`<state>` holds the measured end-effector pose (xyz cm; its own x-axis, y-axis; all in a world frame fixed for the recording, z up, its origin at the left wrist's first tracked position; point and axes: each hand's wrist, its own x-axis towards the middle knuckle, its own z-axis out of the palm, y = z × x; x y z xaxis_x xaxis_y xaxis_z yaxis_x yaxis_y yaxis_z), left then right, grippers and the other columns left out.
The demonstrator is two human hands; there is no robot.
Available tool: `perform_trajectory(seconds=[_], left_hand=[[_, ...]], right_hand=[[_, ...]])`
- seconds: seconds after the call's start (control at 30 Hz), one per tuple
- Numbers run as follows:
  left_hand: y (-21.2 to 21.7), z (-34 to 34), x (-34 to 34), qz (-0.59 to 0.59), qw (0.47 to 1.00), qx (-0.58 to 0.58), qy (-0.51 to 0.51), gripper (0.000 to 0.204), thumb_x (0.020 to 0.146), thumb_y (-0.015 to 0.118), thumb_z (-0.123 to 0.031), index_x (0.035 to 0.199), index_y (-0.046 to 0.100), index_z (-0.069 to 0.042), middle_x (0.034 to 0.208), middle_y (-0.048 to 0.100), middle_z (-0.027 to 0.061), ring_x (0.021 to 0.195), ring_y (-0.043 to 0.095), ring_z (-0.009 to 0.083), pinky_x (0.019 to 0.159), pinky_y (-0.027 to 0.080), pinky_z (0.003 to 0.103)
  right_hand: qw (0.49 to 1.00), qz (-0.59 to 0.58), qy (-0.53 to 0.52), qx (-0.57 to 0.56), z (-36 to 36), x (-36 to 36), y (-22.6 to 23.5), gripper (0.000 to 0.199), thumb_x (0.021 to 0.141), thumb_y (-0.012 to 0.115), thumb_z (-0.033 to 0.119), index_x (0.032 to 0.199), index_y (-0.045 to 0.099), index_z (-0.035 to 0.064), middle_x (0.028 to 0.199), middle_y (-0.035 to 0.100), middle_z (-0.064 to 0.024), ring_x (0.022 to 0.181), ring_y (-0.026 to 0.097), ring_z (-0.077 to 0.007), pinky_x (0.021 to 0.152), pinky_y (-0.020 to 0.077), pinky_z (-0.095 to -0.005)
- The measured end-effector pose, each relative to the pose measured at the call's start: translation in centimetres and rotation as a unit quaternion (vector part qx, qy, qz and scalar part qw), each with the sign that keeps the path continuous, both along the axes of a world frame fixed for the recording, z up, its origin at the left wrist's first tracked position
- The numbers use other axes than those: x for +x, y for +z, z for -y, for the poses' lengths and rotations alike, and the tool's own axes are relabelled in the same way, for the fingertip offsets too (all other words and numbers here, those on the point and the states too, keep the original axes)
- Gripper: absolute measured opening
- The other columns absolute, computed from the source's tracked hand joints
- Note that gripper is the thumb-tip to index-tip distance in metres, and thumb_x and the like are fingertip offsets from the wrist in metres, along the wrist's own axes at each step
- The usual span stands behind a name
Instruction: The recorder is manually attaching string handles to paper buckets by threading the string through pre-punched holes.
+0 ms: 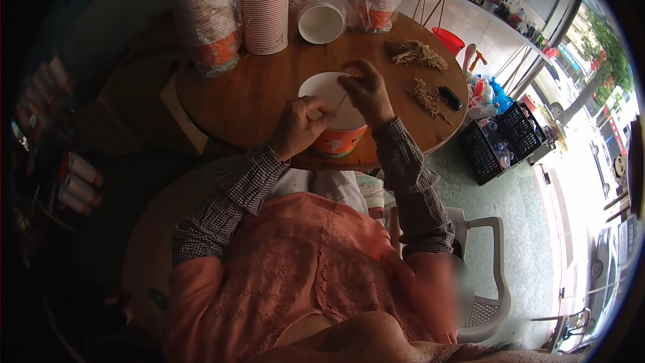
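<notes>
In front of me on the round wooden table stands an orange-and-white paper tub [340, 142], its white inside facing up. My left hand [300, 124] is at its near left rim, thumb and finger pinched together on a thin pale string [342, 102]. Over the far right rim, my right hand [368, 91] pinches the string's other end, with the fingers curled. The string runs short and slanting between both hands, across the tub's mouth. Whether it passes through the tub's wall I cannot tell.
Tall stacks of paper tubs [264, 10], some in clear plastic, line the table's far side beside a tub lying on its side [322, 23]. Bundles of tan cord [416, 54] and a small black object [449, 97] lie right. A black crate [507, 141] and a plastic chair [494, 255] stand beyond.
</notes>
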<state>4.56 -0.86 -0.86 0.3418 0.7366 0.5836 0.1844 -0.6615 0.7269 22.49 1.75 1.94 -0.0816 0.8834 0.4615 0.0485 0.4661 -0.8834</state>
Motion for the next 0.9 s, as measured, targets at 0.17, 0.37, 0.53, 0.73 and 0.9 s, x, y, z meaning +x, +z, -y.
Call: perform_trajectory(seconds=[0.17,0.37,0.53,0.73,0.9], left_hand=[[-1.6,0.0,-1.0,-0.104,0.978,0.171,0.055,0.01,0.077,0.068,-0.013,0.073,0.061,-0.006,0.07,0.062,0.0051,0.071,0.06,0.0244,0.087,0.04,0.039],[-1.5,-1.1,-1.2,-0.136,0.945,0.294,0.057,0.01,0.077,0.071,-0.014,0.077,0.062,-0.009,0.076,0.06,-0.0001,0.077,0.059,0.0183,0.089,0.039,0.038],[-0.7,-1.5,-1.4,-0.176,0.925,0.33,0.071,0.01,0.077,0.071,-0.014,0.083,0.064,-0.009,0.083,0.059,0.0006,0.08,0.058,0.0196,0.084,0.041,0.036],[-1.7,-3.6,-2.5,-0.184,0.918,0.314,0.157,0.011,0.077,0.069,-0.012,0.086,0.064,-0.009,0.088,0.059,0.0017,0.081,0.058,0.0224,0.08,0.042,0.035],[-1.5,-6.0,-1.4,-0.157,0.924,0.313,0.152,0.012,0.077,0.068,-0.01,0.089,0.064,-0.009,0.089,0.059,0.003,0.083,0.058,0.0244,0.077,0.042,0.034]], right_hand=[[0.965,-0.087,-0.216,0.118,-4.0,4.2,-1.7,0.015,0.084,0.06,0.001,0.099,0.058,0.0022,0.084,0.059,-0.0003,0.074,0.056,-0.0066,0.064,0.0456,-0.0209],[0.914,-0.111,-0.354,0.164,-5.9,8.3,-5.9,0.012,0.084,0.058,0.001,0.096,0.056,0.0026,0.086,0.059,-0.0022,0.077,0.057,-0.0091,0.067,0.0461,-0.0232],[0.923,-0.136,-0.339,0.124,-4.9,9.5,-7.6,0.006,0.085,0.06,0.004,0.091,0.058,0.0026,0.084,0.058,-0.0006,0.076,0.056,-0.0092,0.067,0.0461,-0.0233],[0.942,0.224,-0.167,0.186,2.0,7.0,-11.5,0.014,0.082,0.063,0.006,0.095,0.06,0.0015,0.091,0.058,-0.008,0.081,0.058,-0.0197,0.07,0.0479,-0.03],[0.815,0.509,-0.176,0.213,4.9,2.7,-13.6,0.048,0.077,0.055,0.014,0.124,0.051,0.0052,0.139,0.037,-0.0178,0.111,0.049,-0.032,0.092,0.0412,-0.0412]])
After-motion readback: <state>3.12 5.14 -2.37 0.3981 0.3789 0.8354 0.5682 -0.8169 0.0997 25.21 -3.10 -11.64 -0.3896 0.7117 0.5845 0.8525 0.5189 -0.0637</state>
